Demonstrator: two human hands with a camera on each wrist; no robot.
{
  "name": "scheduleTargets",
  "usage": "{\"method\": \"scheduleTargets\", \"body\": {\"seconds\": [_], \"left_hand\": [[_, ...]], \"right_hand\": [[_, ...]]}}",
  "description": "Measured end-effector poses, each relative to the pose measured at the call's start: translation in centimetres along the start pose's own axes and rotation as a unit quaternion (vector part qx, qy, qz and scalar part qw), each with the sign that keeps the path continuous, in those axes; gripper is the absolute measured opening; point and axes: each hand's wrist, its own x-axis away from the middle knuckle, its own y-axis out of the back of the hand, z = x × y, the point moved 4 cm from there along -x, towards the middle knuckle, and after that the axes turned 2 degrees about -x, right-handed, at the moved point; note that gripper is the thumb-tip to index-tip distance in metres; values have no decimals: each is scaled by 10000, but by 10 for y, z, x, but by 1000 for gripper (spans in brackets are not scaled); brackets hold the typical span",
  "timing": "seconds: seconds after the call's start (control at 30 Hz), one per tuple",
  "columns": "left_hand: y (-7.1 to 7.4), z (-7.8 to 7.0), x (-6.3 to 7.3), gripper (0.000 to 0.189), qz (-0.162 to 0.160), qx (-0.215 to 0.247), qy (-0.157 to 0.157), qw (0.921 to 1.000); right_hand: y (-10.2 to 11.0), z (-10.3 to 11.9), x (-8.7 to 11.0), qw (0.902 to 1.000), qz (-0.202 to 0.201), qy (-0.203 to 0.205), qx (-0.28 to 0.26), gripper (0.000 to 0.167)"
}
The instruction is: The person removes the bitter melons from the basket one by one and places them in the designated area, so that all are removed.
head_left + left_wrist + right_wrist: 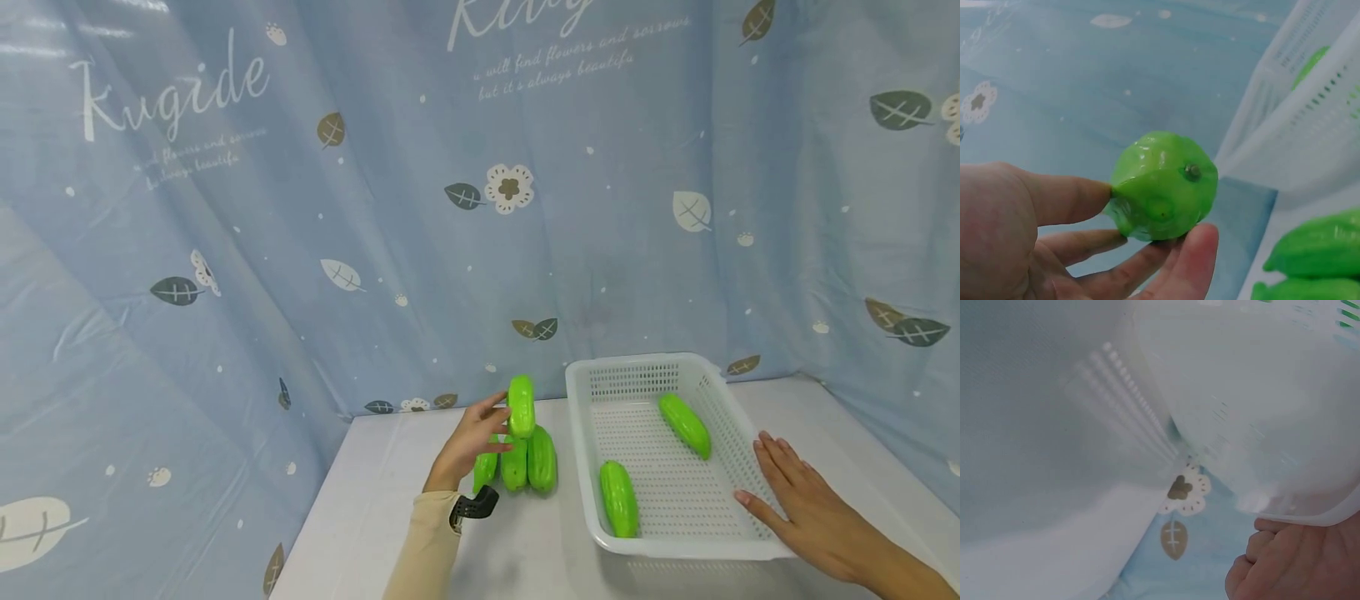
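Note:
My left hand [472,437] holds a long, glossy green fruit [521,407] upright above the table, with thumb and fingers around it. In the left wrist view, the lumpy end of this fruit [1166,187] faces the camera and shows a small brown stem stub. Just below it, several similar green fruits [542,462] lie side by side on the table. My right hand [821,512] rests at the right rim of a white plastic basket [581,450], its fingers straight and its thumb reaching over the rim. Two green fruits [618,500] lie apart inside the basket.
The white-covered table [397,500] reaches back to a blue patterned curtain [420,208], which hangs behind and to the left. The basket's perforated walls rise from the right half of the table. A black band [474,504] sits on the left wrist.

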Motion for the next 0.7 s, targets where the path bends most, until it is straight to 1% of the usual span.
{"method": "scheduleTargets", "body": {"seconds": [0.17,0.33,0.43,0.7], "left_hand": [[13,9,3,61,-60,121,6,9999],[27,19,9,62,-199,176,-16,9996],[37,24,13,61,-344,156,8,9993],[64,39,20,58,-875,-119,97,9960]], "right_hand": [[2,1,-2,10000,10,-51,26,88],[3,2,-2,10000,2,-54,12,87],[2,2,-2,10000,-26,-44,10,87],[0,-1,-2,9998,73,-134,-142,89]]}}
